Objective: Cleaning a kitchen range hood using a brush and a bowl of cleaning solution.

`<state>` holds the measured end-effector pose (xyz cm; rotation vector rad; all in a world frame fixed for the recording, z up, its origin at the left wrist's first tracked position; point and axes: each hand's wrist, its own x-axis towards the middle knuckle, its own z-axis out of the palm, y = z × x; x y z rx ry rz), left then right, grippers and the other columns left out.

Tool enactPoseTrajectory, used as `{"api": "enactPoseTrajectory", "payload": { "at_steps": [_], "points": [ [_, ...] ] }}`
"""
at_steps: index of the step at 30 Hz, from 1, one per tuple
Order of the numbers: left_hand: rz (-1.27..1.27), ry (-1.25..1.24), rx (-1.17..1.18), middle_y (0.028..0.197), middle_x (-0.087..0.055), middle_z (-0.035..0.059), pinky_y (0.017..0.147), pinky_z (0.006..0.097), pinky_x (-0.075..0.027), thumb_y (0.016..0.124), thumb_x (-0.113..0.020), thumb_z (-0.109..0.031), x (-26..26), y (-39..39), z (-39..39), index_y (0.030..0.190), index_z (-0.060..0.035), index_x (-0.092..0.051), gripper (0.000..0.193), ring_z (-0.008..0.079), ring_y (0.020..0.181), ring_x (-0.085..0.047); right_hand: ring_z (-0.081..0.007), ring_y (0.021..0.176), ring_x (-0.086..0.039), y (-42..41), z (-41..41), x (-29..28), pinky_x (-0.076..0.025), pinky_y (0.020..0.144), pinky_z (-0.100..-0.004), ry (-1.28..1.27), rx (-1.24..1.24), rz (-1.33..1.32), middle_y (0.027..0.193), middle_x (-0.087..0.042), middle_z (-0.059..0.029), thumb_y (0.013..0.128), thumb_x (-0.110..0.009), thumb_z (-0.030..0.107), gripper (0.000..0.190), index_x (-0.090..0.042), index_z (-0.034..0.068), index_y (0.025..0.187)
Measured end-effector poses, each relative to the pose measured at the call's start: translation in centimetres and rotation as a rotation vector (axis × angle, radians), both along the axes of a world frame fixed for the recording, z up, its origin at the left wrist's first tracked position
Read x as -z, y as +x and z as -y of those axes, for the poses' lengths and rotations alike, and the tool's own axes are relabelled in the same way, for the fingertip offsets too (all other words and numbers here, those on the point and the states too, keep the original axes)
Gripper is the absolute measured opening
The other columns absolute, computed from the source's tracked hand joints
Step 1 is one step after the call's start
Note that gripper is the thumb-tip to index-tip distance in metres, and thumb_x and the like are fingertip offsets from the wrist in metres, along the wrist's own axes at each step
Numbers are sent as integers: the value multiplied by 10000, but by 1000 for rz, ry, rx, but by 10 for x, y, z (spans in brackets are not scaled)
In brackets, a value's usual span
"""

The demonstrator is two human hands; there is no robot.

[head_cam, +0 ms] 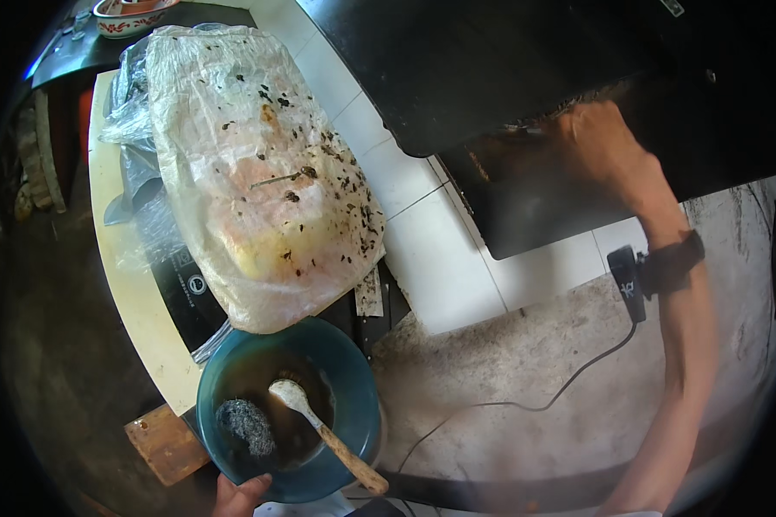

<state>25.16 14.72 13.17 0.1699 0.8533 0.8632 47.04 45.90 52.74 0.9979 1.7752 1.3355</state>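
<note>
My left hand (238, 496) grips the near rim of a teal plastic basin (357, 388), thumb over the edge. Brown murky water (258, 375) fills its lower part. A grey steel wool scrubber (247, 426) lies inside at the left. Across the basin leans a wooden-handled brush (346, 453), its pale head in the water and its handle over the near rim. My right hand (588, 132) reaches to the grimy edge of a black panel (478, 71). Its fingers are blurred and partly hidden, so whatever they hold cannot be made out.
A whitish plastic bag (246, 226), scattered with dark debris, covers much of a cream tabletop (113, 258). White tiles (436, 258) border a second black panel (524, 223). A thin cable (549, 406) trails from a device (627, 281) strapped to my right wrist. Beside the basin is a wooden block (167, 446).
</note>
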Motion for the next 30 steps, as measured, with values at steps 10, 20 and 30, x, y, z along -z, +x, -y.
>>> {"api": "enactPoseTrajectory", "payload": {
  "at_steps": [10, 20, 30],
  "points": [
    [-10, 29, 70, 1106, -478, 126, 709, 342, -467, 782, -539, -121, 1, -1, -5, 1225, -10, -280, 525, 231, 933, -529, -292, 799, -605, -19, 0, -15, -471, 731, -366, -107, -20, 86, 811, -623, -163, 705, -552, 96, 173, -630, 14, 837],
    [-65, -48, 36, 1134, -468, 135, 707, 372, -456, 786, -536, -134, -11, 1, -4, 1234, -27, -271, 532, 255, 1002, -485, -274, 833, -605, -11, -17, -22, -476, 734, -356, -77, -300, -15, 824, -629, -151, 708, -548, 111, 148, -645, 63, 809],
    [5, -4, 61, 1213, -410, 138, 840, 464, -446, 780, -568, -143, 0, -3, 1, 1270, -64, -252, 588, 297, 1098, -444, -245, 815, -621, -14, -21, -22, -493, 697, -360, -141, 59, -62, 875, -643, -100, 700, -572, 155, 190, -659, 133, 868]
  ]
}}
